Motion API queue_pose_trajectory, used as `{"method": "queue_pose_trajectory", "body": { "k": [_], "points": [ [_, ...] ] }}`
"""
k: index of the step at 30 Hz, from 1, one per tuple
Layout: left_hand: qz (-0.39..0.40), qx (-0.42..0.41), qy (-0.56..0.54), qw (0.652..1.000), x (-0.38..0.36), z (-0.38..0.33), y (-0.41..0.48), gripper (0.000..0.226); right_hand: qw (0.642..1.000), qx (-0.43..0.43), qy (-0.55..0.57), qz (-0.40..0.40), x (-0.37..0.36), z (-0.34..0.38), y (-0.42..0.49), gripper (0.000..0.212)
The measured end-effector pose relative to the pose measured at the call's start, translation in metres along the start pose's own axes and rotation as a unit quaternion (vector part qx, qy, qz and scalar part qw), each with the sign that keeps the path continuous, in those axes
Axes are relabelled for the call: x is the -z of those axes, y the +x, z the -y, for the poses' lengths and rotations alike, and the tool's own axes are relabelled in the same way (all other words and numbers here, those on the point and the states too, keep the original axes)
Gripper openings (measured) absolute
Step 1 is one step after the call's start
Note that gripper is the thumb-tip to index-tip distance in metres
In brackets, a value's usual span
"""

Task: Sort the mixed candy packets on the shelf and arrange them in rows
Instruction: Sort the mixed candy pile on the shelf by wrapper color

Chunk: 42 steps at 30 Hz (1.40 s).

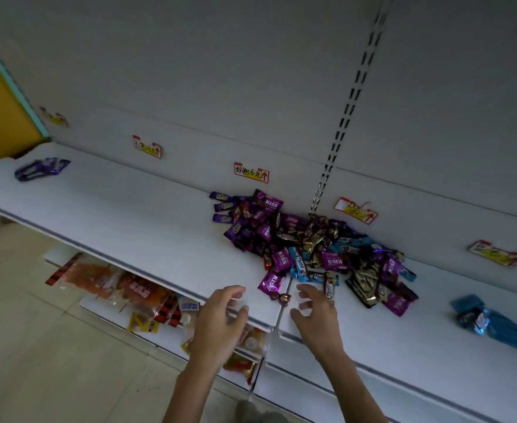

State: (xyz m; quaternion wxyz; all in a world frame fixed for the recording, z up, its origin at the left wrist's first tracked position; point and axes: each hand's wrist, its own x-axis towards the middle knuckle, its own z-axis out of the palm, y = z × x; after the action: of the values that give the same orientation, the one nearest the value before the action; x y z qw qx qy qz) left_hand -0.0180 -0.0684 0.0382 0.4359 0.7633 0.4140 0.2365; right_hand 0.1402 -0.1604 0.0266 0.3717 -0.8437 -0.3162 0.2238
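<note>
Both hands, left (220, 315) and right (315, 312), hover empty with loosely curled fingers before the mixed candy pile (312, 248) on the shelf (129, 203), seemingly poised to pick packets for sorting.

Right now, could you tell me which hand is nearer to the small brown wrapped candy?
Right. The right hand is just right of the brown candy, not touching; the left hand is farther off on its left.
</note>
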Motion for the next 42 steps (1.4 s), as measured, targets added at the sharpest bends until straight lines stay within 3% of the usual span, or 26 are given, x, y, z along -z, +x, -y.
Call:
{"method": "queue_pose_trajectory", "body": {
  "k": [7, 12, 14, 18, 22, 25, 30, 33, 37, 42],
  "points": [
    [0.083, -0.044, 0.027, 0.995, -0.038, 0.011, 0.033, 0.032, 0.999, -0.025, -0.020, 0.001, -0.014, -0.009, 0.017, 0.041],
    [0.144, -0.069, 0.068, 0.985, -0.055, 0.027, 0.048, 0.032, 0.991, -0.070, 0.113, 0.032, -0.026, 0.000, 0.019, 0.044],
    [0.134, -0.081, 0.080, 0.984, -0.056, 0.031, 0.054, 0.028, 0.993, -0.066, 0.103, 0.007, -0.025, 0.001, 0.021, 0.044],
    [0.113, -0.104, 0.083, 0.985, -0.056, 0.033, 0.068, 0.027, 0.991, -0.063, 0.019, -0.117, -0.022, -0.003, 0.032, 0.040],
    [0.109, -0.145, 0.083, 0.980, -0.065, 0.027, 0.078, 0.036, 0.993, -0.018, -0.098, -0.068, -0.024, -0.005, 0.047, 0.056],
    [0.102, -0.175, 0.090, 0.975, -0.072, 0.026, 0.082, 0.038, 0.986, 0.034, -0.157, -0.054, -0.025, -0.007, 0.045, 0.050],
    [0.112, -0.249, 0.129, 0.953, -0.088, 0.019, 0.090, 0.035, 0.986, 0.030, -0.134, -0.090, -0.018, -0.022, 0.047, 0.043],
    [0.127, -0.263, 0.154, 0.944, -0.092, 0.027, 0.090, 0.045, 0.985, -0.002, -0.118, -0.124, -0.016, -0.030, 0.051, 0.027],
    [0.089, -0.247, 0.129, 0.956, -0.088, 0.031, 0.094, 0.041, 0.978, -0.035, -0.113, -0.172, -0.008, -0.034, 0.053, 0.016],
    [0.047, -0.193, 0.175, 0.964, -0.096, 0.021, 0.094, 0.045, 0.977, -0.035, -0.127, -0.167, -0.008, -0.030, 0.062, 0.003]
  ]
}}
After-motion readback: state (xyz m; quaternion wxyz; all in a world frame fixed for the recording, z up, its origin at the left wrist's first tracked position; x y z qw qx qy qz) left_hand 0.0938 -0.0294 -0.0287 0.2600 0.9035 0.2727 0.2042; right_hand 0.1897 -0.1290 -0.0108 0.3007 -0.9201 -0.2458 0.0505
